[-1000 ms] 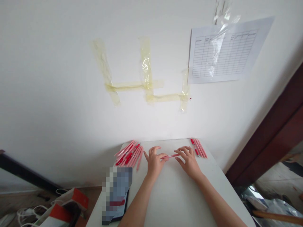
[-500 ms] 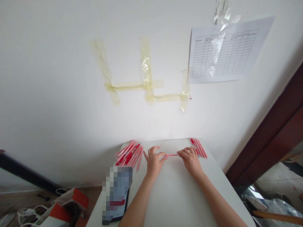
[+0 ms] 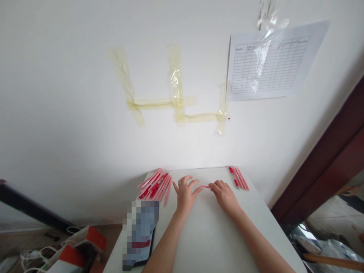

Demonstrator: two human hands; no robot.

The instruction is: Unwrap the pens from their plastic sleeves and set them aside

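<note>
A pink pen [image 3: 205, 186] lies across the white table [image 3: 210, 235] between my two hands. My left hand [image 3: 185, 195] has its fingers spread, and its fingertips touch the pen's left end. My right hand [image 3: 224, 196] is curled over the pen's right part and grips it, hiding most of it. A pile of several pink and red pens [image 3: 156, 185] lies to the left of my left hand. A smaller row of pens [image 3: 238, 178] lies at the table's back right, just beyond my right hand.
A phone or tablet, blurred out, [image 3: 140, 237] lies at the table's left edge. The table stands against a white wall with strips of yellowed tape [image 3: 176, 102] and a printed form [image 3: 270, 62]. A dark wooden door frame [image 3: 327, 167] is at right; boxes and cables [image 3: 68, 254] are on the floor at left.
My right hand slid left along the pen toward my left hand, covering more of it. The visible stretch of pen between the hands got shorter. My left hand stayed put.
</note>
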